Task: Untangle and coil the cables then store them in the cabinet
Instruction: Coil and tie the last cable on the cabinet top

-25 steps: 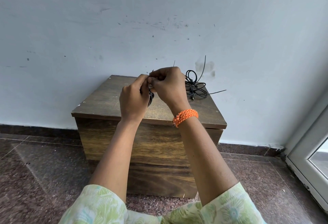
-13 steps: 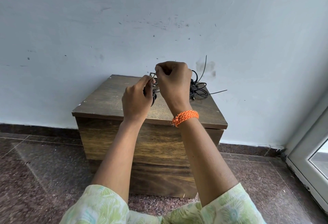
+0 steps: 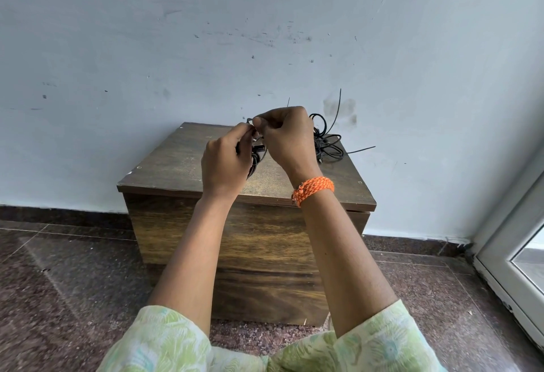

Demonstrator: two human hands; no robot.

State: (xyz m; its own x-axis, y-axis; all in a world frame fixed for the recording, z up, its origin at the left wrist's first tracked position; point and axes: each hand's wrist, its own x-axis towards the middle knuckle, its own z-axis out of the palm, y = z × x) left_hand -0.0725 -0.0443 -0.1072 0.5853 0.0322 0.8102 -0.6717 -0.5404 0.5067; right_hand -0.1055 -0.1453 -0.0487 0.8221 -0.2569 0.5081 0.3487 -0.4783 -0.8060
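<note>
A thin black cable (image 3: 255,156) is held above the top of the wooden cabinet (image 3: 182,162), between two hands raised close together at the centre of the view. The left hand (image 3: 225,162) is closed loosely around a small bundle of loops, which hang below its fingers; the thumb and forefinger are pinched near the top of the bundle. At about 2 o'clock from it, and touching it at the fingertips, the right hand (image 3: 287,139) is curled, with its thumb and forefinger pinched on what seems to be the cable's free end; the exact contact is hidden by the knuckles. An orange wristband (image 3: 313,189) is worn on the right wrist.

A second tangle of black cable (image 3: 328,145) is left lying on the cabinet top at 3 o'clock from the hands, with stiff ends sticking up and out.

The cable is judged light, limp and springy, so loops are likely to slip open unless pinched where they cross. A hold near the plug end is best taken.
</note>
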